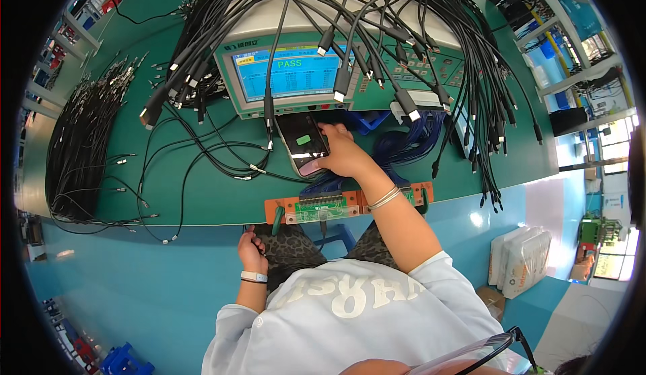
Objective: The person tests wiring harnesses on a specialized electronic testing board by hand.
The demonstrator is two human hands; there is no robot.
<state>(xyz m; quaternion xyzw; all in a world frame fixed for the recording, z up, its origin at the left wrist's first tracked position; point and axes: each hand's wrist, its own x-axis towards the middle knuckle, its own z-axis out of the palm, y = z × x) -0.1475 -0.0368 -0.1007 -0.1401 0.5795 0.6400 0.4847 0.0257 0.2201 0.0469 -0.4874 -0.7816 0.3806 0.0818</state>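
Observation:
My right hand (342, 152) reaches across the bench and grips a dark smartphone (291, 131) by its right side, the thumb over its lower end. A green battery-like icon shows on the phone's screen. The phone is just below a tester (222, 59) with a lit blue screen. My left hand (252, 249) is closed below the bench edge, near my lap; whatever its fingers hold is too small to make out. Between my arms, an orange-based test fixture (274, 207) with green circuit boards and green-handled levers sits along the front edge.
Many black cables (484, 99) hang over the tester, their plugs dangling over the bench. A thick cable bundle (84, 139) lies at the left, with loose cables (185, 150) beside it. Dark blue wires (410, 143) run to the fixture. White plastic-wrapped packages (521, 260) stand at the right.

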